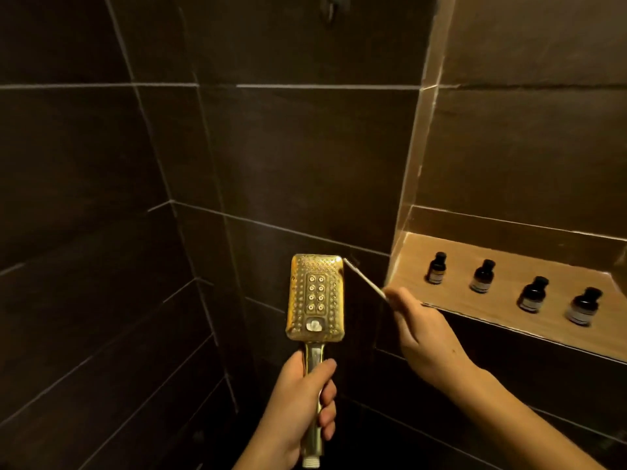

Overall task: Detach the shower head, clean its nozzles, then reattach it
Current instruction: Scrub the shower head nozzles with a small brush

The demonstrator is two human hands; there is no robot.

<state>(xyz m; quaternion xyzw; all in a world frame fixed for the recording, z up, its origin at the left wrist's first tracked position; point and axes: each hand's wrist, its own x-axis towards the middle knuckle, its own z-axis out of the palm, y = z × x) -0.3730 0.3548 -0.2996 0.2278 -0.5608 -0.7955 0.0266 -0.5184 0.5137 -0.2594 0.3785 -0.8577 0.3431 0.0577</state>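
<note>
A gold rectangular shower head stands upright in the lower middle of the view, its nozzle face toward me. My left hand is wrapped around its handle, and the threaded end shows bare below my fist with no hose on it. My right hand pinches the end of a thin pale brush. The brush tip reaches the top right corner of the shower head. A dark wall bracket hangs at the top of the frame.
Dark tiled walls meet in a corner behind the shower head. A lit recessed niche on the right holds several small dark bottles in a row, just beyond my right hand.
</note>
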